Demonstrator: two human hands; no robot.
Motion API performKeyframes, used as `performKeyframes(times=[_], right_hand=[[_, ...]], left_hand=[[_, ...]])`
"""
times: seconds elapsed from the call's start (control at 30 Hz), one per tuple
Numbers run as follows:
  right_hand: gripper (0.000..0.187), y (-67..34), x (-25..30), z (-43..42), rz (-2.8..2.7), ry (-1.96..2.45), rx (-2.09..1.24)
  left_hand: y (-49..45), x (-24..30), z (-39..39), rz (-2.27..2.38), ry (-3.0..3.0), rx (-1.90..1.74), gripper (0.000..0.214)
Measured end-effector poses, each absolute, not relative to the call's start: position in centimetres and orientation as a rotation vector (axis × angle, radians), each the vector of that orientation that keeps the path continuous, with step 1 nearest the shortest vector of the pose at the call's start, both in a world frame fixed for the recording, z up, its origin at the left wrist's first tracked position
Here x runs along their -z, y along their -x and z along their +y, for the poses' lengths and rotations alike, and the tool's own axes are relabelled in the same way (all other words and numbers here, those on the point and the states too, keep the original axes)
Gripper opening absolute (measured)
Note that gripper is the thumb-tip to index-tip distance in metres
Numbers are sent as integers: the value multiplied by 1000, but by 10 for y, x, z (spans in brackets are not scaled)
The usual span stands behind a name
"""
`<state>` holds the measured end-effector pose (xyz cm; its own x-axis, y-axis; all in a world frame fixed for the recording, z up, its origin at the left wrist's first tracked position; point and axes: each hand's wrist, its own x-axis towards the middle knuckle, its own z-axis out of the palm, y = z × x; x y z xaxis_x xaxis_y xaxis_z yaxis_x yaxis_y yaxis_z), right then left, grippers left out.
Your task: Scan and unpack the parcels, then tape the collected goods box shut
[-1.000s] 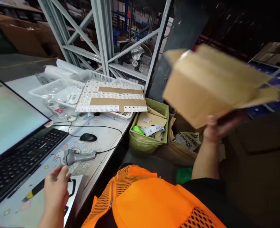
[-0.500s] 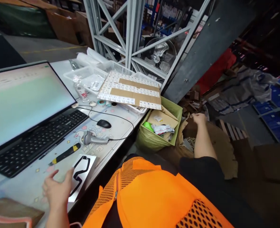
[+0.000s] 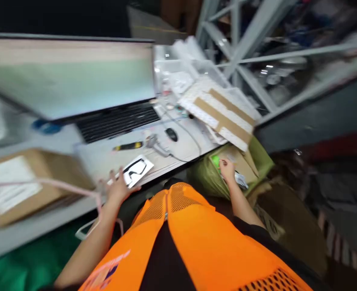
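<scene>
Head view, blurred by motion. The table runs from lower left to upper right, and its front edge faces the person in the orange vest.

The left hand lies at the table's front edge with its fingers spread wide and gripping nothing. Its tips are at the near corner of a white packet with a black outline on it. The blur hides whether they touch. The packet sits on the table just inside the front edge, one corner near the rim.

Farther in on the table are a knife, a scanner and a mouse, with a cable looping toward the front edge. Behind them are a keyboard and a monitor.

A box fills the table's left end up to the front edge. A card sheet overhangs the table's right end.

The bin stands below the table's right end, close against it. The right hand is over the bin's opening, beside a green scrap. Its finger spread and any hold cannot be told.

The strip of table between packet and knife is bare. A rack stands beyond the table's far right.
</scene>
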<state>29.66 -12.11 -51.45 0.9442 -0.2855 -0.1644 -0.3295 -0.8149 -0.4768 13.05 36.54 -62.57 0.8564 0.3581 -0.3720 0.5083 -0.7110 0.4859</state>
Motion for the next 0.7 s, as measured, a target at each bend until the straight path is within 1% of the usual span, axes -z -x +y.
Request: performKeyframes(times=[0.07, 0.13, 0.23, 0.3, 0.37, 0.43, 0.53, 0.6, 0.7], right_hand=[[49, -329, 534, -73, 108, 2510, -265], [51, -362, 555, -14, -223, 2485, -421], [52, -394, 581, 77, -606, 2553, -624], [58, -401, 596, 126, -744, 2640, -718], [68, -403, 609, 162, -794, 2734, -744], [83, -402, 622, 187, -759, 2791, -767], [100, -400, 637, 207, -656, 2773, -858], [103, -399, 644, 212, -634, 2725, -902], [99, -400, 649, 212, -603, 2678, -914]], left_hand=[[-128, 617, 355, 825, -2389, 423, 132], [-131, 618, 353, 990, -2284, 457, 131], [-129, 626, 352, 1036, -2191, 334, 120], [-123, 630, 346, 1059, -2156, 239, 114], [-117, 632, 338, 1104, -2105, 158, 111], [-110, 634, 331, 1154, -2011, 55, 111], [-99, 636, 321, 1221, -1793, -163, 117], [-92, 637, 314, 1233, -1630, -299, 125], [-83, 638, 302, 1221, -1425, -438, 136]])
